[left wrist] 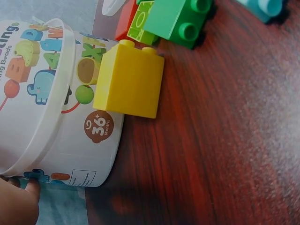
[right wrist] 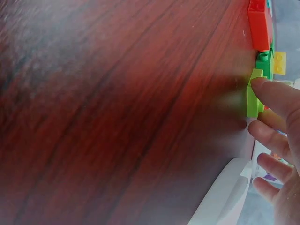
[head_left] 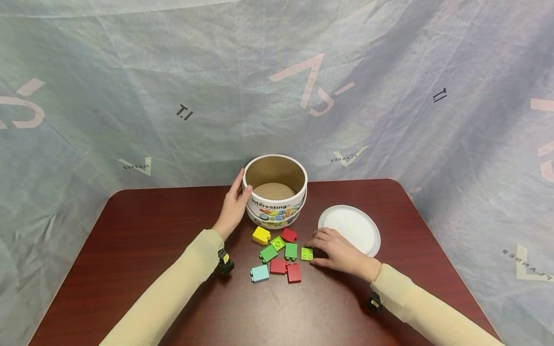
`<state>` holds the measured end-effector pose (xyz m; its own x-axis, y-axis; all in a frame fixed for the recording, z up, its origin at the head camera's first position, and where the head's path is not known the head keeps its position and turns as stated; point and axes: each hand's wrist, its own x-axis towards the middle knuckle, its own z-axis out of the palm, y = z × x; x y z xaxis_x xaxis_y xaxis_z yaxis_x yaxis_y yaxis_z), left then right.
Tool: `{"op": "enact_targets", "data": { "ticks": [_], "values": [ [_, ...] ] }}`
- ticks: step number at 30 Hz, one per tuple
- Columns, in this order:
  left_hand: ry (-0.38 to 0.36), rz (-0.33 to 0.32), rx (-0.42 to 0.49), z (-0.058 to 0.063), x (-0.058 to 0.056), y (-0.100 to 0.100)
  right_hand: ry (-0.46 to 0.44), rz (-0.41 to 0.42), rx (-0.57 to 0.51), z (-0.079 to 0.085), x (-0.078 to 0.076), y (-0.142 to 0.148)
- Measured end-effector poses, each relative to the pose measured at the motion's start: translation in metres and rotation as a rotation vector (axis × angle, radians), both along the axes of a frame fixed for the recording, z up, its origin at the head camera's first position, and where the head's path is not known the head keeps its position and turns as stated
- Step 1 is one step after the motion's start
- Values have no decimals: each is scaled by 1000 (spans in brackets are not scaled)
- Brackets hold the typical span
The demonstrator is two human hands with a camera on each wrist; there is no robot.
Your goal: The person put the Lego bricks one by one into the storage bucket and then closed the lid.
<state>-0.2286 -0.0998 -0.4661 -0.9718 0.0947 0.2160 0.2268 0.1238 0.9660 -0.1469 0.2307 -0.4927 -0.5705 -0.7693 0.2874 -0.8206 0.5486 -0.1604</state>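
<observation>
A white round bucket (head_left: 277,211) with printed letters and pictures stands upright, its inside bare. My left hand (head_left: 233,209) rests against its left side, fingers straight along the wall and thumb at the rim. At the right of a group of toy bricks, my right hand (head_left: 335,250) has thumb and index finger at opposite sides of a light green brick (head_left: 307,254), pinching it close over the table. In the right wrist view the thumb overlaps that brick (right wrist: 253,98), while the other fingers are spread. Nearest my left hand lies a yellow brick (left wrist: 131,84).
Red bricks (head_left: 294,273), green bricks (head_left: 291,251), another light green brick (head_left: 278,243) and a light blue brick (head_left: 259,273) lie before the bucket. A white lid (head_left: 352,226) lies beyond my right hand. Grey cloth (head_left: 216,96) hangs behind the dark red table (head_left: 143,230).
</observation>
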Motion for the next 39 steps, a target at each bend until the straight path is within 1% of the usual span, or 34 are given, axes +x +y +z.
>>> {"op": "enact_targets", "data": {
  "ticks": [6, 13, 20, 25, 32, 39],
  "values": [
    [-14, -2, 0, 0, 0, 0, 36, 26, 2, -2, -1, -1],
    [-20, -3, 4, -1, 0, 0, 20, 25, 1, -1, -1, -1],
    [-7, -11, 2, -1, 0, -1, 40, 58, -19, -2, -2, -1],
    [-7, -13, 7, 0, 1, -1, 42, 65, -28, -1, -3, 0],
    [-12, -8, 4, 1, 1, -1, 33, 58, -32, 6, -3, 0],
    [-4, -9, -4, 2, 1, -1, 23, 32, -16, 19, -5, -2]
  ]
}}
